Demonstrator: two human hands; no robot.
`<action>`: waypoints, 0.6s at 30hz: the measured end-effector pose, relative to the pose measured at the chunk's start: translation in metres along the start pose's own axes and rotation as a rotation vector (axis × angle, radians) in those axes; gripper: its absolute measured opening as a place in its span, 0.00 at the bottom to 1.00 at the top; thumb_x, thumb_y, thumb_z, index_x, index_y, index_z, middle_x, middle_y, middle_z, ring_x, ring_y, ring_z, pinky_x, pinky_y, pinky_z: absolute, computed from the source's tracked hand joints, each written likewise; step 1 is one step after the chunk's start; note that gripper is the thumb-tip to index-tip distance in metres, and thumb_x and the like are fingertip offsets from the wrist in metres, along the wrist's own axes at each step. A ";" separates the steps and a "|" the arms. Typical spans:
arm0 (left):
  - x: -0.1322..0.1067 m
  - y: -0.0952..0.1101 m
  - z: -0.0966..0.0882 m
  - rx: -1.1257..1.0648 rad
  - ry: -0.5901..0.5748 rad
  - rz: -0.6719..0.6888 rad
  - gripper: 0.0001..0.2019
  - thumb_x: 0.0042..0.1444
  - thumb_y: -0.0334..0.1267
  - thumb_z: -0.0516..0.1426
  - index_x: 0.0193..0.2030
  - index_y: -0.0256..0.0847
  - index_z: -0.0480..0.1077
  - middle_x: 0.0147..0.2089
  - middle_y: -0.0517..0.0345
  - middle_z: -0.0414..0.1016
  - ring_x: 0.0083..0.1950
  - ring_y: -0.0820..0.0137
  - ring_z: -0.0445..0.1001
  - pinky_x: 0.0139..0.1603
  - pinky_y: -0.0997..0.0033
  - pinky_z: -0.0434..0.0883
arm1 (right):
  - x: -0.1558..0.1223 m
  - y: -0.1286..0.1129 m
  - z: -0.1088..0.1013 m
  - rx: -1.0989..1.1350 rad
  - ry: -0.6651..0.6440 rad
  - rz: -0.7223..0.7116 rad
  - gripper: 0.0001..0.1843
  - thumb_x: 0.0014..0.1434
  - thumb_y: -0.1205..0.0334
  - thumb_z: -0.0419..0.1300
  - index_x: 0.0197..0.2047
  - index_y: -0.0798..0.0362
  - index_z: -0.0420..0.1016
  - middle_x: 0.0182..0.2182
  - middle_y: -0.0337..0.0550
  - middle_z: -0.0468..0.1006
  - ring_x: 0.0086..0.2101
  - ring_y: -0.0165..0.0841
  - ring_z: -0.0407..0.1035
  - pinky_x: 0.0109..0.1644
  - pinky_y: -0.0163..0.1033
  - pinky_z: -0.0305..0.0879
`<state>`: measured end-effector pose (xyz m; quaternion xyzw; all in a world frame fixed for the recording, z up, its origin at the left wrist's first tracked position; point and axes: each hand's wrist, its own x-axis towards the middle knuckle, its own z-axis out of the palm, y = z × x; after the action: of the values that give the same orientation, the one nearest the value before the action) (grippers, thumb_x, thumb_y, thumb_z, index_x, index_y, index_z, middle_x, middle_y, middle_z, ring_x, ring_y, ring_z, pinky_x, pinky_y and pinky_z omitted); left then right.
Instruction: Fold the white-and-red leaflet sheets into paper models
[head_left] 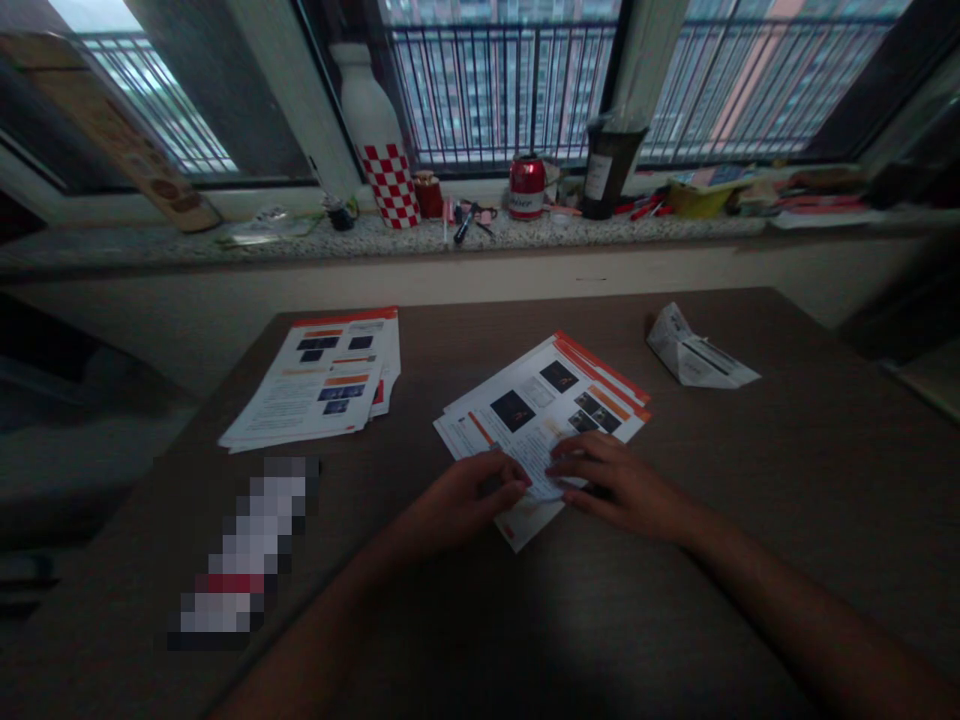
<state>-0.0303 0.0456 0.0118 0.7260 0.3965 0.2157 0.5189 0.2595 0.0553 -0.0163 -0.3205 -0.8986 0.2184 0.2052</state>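
Note:
A small stack of printed sheets (pixel 517 410) with orange bands lies turned at an angle on the table in front of me. The near corner of its top sheet looks folded over, and a lower sheet sticks out beneath. My left hand (pixel 484 490) is closed, thumb and forefinger pinched at that folded edge. From the other side, my right hand (pixel 611 480) rests on the top sheet with its fingers apart. To the right sits a folded paper piece (pixel 697 350), creased and partly standing up.
Another stack of printed sheets (pixel 322 385) is at the table's back left, with a pixelated pale object (pixel 247 550) nearer me. Along the windowsill (pixel 300 245) stand a checkered bottle (pixel 386 150), a red can (pixel 526 187), a dark cup (pixel 607 170) and small clutter.

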 end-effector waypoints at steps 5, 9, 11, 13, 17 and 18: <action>0.000 -0.004 -0.001 -0.042 0.023 -0.005 0.10 0.68 0.44 0.58 0.45 0.42 0.78 0.48 0.52 0.82 0.51 0.61 0.79 0.55 0.60 0.74 | 0.000 0.000 0.001 0.018 0.004 0.010 0.17 0.71 0.54 0.62 0.61 0.44 0.78 0.58 0.49 0.75 0.58 0.45 0.69 0.61 0.55 0.69; 0.002 -0.006 -0.001 -0.063 0.043 -0.029 0.09 0.66 0.42 0.59 0.45 0.42 0.79 0.49 0.52 0.82 0.50 0.61 0.79 0.54 0.60 0.74 | 0.000 -0.002 0.001 0.045 0.010 0.020 0.17 0.71 0.54 0.62 0.61 0.42 0.78 0.57 0.48 0.76 0.58 0.44 0.69 0.61 0.53 0.69; 0.003 -0.006 -0.001 -0.057 0.046 -0.034 0.10 0.66 0.44 0.59 0.42 0.42 0.78 0.46 0.53 0.82 0.47 0.62 0.79 0.51 0.62 0.75 | 0.001 -0.004 0.002 0.049 0.016 0.025 0.16 0.71 0.54 0.62 0.60 0.42 0.78 0.57 0.48 0.76 0.58 0.44 0.69 0.61 0.53 0.70; 0.003 -0.005 -0.001 -0.037 0.059 -0.042 0.12 0.67 0.46 0.59 0.38 0.41 0.76 0.43 0.54 0.82 0.44 0.63 0.79 0.48 0.64 0.75 | 0.002 -0.005 0.003 0.038 0.028 0.026 0.16 0.71 0.53 0.62 0.59 0.43 0.79 0.56 0.49 0.76 0.57 0.44 0.70 0.60 0.53 0.70; 0.005 -0.008 0.000 -0.005 0.089 -0.062 0.14 0.68 0.48 0.59 0.35 0.41 0.73 0.40 0.55 0.81 0.42 0.65 0.78 0.43 0.66 0.74 | 0.004 -0.004 0.004 -0.006 0.044 0.004 0.15 0.71 0.53 0.62 0.58 0.43 0.80 0.54 0.48 0.78 0.55 0.44 0.72 0.57 0.52 0.71; 0.005 -0.009 0.001 0.002 0.098 -0.063 0.14 0.67 0.49 0.59 0.35 0.41 0.73 0.40 0.56 0.80 0.41 0.65 0.77 0.43 0.67 0.74 | 0.004 -0.004 0.005 -0.017 0.039 -0.004 0.15 0.70 0.52 0.62 0.57 0.43 0.81 0.54 0.48 0.79 0.55 0.44 0.72 0.57 0.52 0.71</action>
<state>-0.0300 0.0508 0.0028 0.7021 0.4445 0.2341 0.5046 0.2527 0.0538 -0.0173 -0.3244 -0.8970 0.2039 0.2202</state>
